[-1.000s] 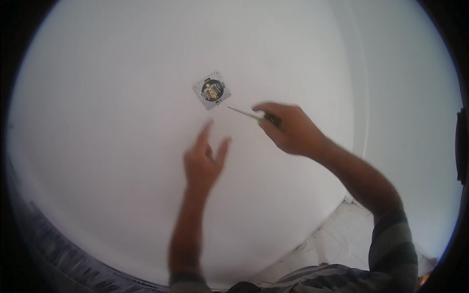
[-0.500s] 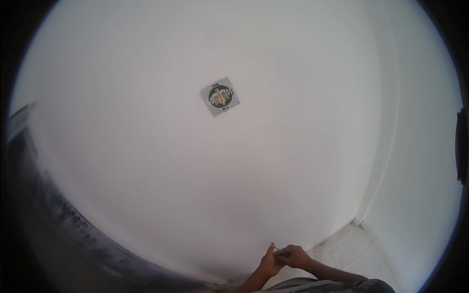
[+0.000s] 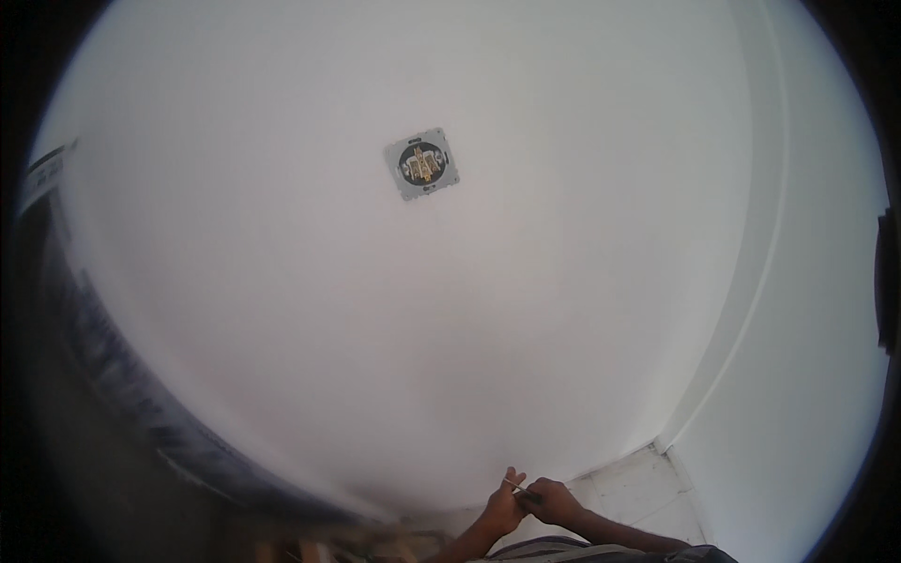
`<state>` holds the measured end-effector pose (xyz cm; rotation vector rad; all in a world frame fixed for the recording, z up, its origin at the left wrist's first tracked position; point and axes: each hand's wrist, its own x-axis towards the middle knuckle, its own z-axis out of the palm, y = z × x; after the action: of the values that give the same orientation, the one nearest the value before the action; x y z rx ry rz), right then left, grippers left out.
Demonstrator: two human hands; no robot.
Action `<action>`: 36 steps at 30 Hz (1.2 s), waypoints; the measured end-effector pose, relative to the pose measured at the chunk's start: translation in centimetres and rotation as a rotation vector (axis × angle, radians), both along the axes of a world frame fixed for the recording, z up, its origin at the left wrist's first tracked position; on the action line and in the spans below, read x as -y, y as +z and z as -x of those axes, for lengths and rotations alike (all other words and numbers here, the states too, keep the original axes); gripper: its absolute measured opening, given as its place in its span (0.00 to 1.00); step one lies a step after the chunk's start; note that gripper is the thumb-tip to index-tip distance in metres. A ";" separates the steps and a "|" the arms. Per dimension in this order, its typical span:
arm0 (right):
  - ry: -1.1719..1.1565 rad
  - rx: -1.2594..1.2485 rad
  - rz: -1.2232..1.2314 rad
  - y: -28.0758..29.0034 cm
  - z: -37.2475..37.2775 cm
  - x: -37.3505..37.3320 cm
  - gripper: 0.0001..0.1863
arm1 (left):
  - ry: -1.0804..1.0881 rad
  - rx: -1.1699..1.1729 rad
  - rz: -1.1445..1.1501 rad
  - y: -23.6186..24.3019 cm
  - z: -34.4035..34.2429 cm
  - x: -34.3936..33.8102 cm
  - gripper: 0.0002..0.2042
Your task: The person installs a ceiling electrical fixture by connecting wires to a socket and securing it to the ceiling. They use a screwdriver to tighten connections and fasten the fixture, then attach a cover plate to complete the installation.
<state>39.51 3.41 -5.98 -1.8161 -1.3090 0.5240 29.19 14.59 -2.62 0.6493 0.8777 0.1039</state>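
Observation:
Low in the head view, my two hands are close together in front of the white wall. My right hand [image 3: 554, 504] is closed around the dark handle of a screwdriver [image 3: 514, 485]. Its thin shaft points up and left, across the raised fingers of my left hand [image 3: 500, 512]. Those fingers close in around the shaft near its tip; anything small between them is too small to make out. Higher up, well apart from both hands, a square grey-framed wall socket [image 3: 420, 164] without a cover sits slightly tilted, its round dark middle showing brass-coloured metal parts.
The white wall [image 3: 310, 281] fills most of the view and meets another wall [image 3: 817, 310] at a corner on the right. Pale floor tiles [image 3: 643, 483] lie at lower right. Dark, blurred things [image 3: 160, 413] run along the lower left, with brownish items [image 3: 404, 544] at the bottom.
The view has shifted and turned slightly, so the socket appears higher and less tilted. My hands appear a little further left and still hold the screwdriver together.

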 end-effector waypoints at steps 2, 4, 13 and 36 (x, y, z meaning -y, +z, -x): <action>-0.014 -0.020 -0.016 0.4 0.0 0.5 0.12 | 0.015 -0.007 0.020 0.1 -0.1 0.5 0.35; -0.039 -0.018 -0.036 0.4 0.0 0.9 0.13 | 0.005 0.024 0.047 -0.6 -0.1 0.4 0.32; -0.358 -0.235 -0.124 3.3 -1.4 0.7 0.12 | -0.149 0.097 -0.267 -1.2 -0.1 -1.7 0.14; -0.514 -0.633 -0.515 17.5 -4.5 -3.2 0.08 | 0.566 0.526 -2.907 42.4 -5.0 -20.7 0.06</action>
<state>44.02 6.63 11.55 -1.3164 -0.4574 0.3807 34.23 35.28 39.75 2.6885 -0.3938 2.2017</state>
